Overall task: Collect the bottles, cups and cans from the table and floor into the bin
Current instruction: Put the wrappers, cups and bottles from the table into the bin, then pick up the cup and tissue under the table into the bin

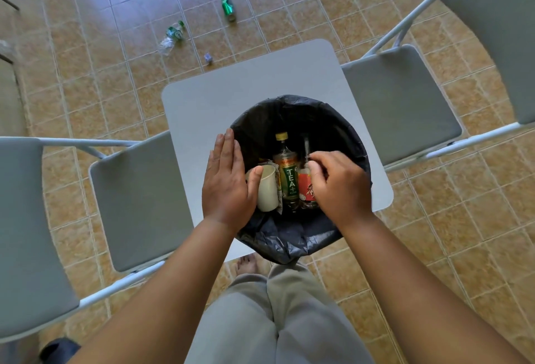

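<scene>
Over bin (341, 120): flat left fingers (228, 143) beside cup (267, 190).

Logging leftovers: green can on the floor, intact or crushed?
Crushed. The green can lies on its side on the floor tiles beyond the table, its body visibly dented and pinched in the middle.

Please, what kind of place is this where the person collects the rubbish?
Probably a simple indoor dining or break area, perhaps in a home. The floor has tan tiles, a small grey table stands between two folding chairs, and a lined bin sits on the table.
</scene>
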`<state>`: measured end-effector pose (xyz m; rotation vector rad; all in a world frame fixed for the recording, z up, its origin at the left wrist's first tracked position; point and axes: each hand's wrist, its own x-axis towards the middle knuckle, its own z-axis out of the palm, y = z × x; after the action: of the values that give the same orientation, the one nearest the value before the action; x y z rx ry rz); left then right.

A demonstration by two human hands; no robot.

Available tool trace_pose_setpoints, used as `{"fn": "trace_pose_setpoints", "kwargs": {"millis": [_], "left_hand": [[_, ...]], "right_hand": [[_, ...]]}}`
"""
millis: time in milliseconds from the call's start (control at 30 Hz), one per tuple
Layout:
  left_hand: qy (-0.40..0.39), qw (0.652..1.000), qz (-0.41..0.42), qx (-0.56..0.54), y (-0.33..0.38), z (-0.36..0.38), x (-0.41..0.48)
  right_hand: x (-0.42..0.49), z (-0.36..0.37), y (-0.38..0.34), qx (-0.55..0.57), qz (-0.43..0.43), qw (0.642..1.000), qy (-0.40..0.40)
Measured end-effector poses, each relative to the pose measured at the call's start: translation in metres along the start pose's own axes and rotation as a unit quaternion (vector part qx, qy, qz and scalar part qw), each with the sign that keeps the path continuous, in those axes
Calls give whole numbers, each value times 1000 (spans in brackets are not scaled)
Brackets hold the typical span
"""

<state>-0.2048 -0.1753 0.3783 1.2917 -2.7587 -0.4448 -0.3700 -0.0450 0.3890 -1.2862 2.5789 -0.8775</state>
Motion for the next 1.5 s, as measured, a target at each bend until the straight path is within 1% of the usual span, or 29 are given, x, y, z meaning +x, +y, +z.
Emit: {"fn": "trace_pose_setpoints", "kwargs": {"millis": [67,100,200,367,433,567,733,867,967,1100,1200,1367,1500], "left_hand": [[4,1000,4,-5,-1,0,1],[7,1000,6,-7,-1,0,1],[18,1000,10,-18,-3,2,0],[8,998,62,-26,-14,0,3],[8,997,61,-46,-21,-3,3],[-3,991,28,-133,-25,-6,-4],[-16,988,70,-140,-15,-13,-18],[-24,983,116,-140,2,-19,-44],[-46,976,159,-141,20,-21,-77],[-79,963,213,-143,45,-13,-134],[-96,958,233,-139,57,2,-189],[-132,950,251,-133,64,58,-267],[-190,934,280,-115,47,130,-311]], "right_hand": [[-5,-8,12,-39,-21,997,62],[-7,-10,19,-56,-21,995,79],[-14,-11,30,-109,10,991,83],[-21,-7,27,-60,97,993,40],[-23,-9,24,-55,125,989,50],[-37,-11,10,-37,165,982,88],[-75,-10,-4,-31,219,966,132],[-129,-27,-8,-41,254,952,167],[-181,-42,-6,-39,287,939,184],[-262,-58,-1,-43,326,921,207],[-326,-65,7,-45,346,911,222],[-432,-45,35,-46,379,898,216],[-504,9,68,-51,418,882,213]]}}
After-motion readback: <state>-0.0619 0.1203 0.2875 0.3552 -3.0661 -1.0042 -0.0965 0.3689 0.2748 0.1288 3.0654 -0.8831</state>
